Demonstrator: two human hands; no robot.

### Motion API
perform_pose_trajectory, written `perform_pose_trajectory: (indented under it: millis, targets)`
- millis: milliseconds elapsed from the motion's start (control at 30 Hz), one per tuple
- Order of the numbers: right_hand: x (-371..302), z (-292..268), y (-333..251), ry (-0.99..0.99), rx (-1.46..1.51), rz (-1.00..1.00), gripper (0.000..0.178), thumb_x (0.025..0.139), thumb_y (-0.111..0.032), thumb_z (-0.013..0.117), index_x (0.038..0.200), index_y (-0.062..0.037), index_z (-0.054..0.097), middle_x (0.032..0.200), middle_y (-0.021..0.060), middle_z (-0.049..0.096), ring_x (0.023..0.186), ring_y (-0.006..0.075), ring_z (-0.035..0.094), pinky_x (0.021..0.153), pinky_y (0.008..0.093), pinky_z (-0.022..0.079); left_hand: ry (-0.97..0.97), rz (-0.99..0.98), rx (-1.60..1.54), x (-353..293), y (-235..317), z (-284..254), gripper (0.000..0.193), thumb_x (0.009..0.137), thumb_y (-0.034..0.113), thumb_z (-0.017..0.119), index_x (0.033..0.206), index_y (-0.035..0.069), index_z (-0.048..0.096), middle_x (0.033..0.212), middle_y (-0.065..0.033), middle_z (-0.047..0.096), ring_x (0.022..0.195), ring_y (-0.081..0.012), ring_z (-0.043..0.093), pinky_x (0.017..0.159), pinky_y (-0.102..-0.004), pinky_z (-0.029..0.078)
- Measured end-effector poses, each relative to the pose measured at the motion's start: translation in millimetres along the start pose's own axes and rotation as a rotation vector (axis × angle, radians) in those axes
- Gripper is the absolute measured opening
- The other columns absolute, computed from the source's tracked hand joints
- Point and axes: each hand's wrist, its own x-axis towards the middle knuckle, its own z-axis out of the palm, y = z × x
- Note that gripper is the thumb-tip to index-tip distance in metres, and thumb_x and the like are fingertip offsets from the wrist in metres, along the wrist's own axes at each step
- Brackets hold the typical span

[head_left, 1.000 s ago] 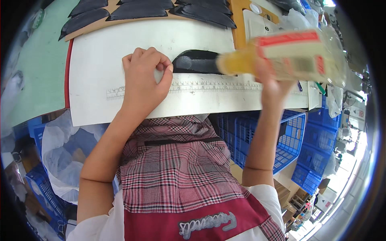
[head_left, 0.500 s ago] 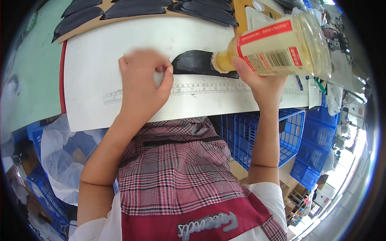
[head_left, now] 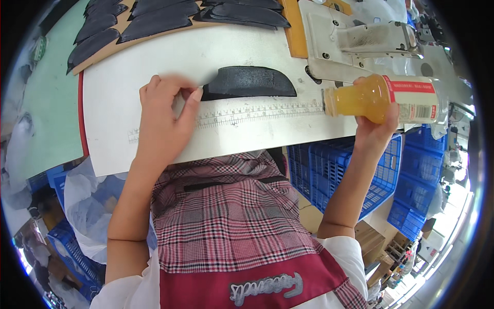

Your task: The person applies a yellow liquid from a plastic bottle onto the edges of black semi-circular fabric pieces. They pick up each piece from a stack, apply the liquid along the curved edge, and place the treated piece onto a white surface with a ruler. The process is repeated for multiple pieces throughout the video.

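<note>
A black curved flat piece [head_left: 252,81], leather-like with a wet-looking sheen, lies on the white work board [head_left: 113,118]. Its left tip is pinched between the thumb and fingers of my left hand [head_left: 165,116], whose upper part is motion-blurred. To the right, my right hand [head_left: 378,129] is wrapped round a clear plastic bottle [head_left: 406,98] with a red and cream label. Yellow liquid fills the neck side of the bottle, which is tipped on its side with its crusted mouth pointing left. That mouth is apart from the black piece, just right of it.
Several similar black pieces [head_left: 159,23] lie on a brown board [head_left: 139,38] at the back. A ruler scale [head_left: 236,114] runs along the work board. Sewing-machine-like metal parts [head_left: 370,38] stand back right. Blue crates [head_left: 334,170] and a plastic bag [head_left: 85,206] are below the table edge.
My right hand has drawn the bottle rightward off the black piece, leaving its whole right end visible. My left hand and the piece have shifted slightly left in view.
</note>
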Motion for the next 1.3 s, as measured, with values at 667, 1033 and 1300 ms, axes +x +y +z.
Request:
perform_pose_trajectory:
  millis: [667, 1033, 1300]
  targets:
    - [-29, 34, 39, -0.198, 0.512, 0.227, 0.082, 0.064, -0.064, 0.061, 0.114, -0.0002, 0.045, 0.093, 0.0179, 0.056, 0.067, 0.0104, 0.053, 0.047, 0.0156, 0.038, -0.142, 0.295, 0.358, 34, 36, -4, 0.047, 0.069, 0.032, 0.069, 0.104, 0.001, 0.060, 0.104, -0.0107, 0.056, 0.101, -0.0274, 0.048, 0.088, -0.0363, 0.037]
    - [-31, 48, 30, -0.138, 0.507, 0.204, 0.082, 0.065, -0.064, 0.060, 0.113, 0.0015, 0.046, 0.092, 0.0190, 0.056, 0.071, 0.0130, 0.055, 0.048, 0.0168, 0.040, -0.062, 0.422, 0.336, 24, 27, -12, 0.037, 0.072, 0.027, 0.067, 0.100, 0.005, 0.063, 0.098, -0.0080, 0.058, 0.094, -0.0251, 0.050, 0.081, -0.0349, 0.040]
    - [-29, 47, 31, -0.163, 0.527, 0.214, 0.082, 0.065, -0.062, 0.061, 0.112, 0.0029, 0.046, 0.093, 0.0199, 0.055, 0.071, 0.0132, 0.054, 0.046, 0.0161, 0.039, -0.126, 0.416, 0.291, 25, 30, -23, 0.030, 0.073, 0.021, 0.064, 0.100, 0.006, 0.065, 0.095, -0.0068, 0.055, 0.088, -0.0229, 0.049, 0.075, -0.0325, 0.041]
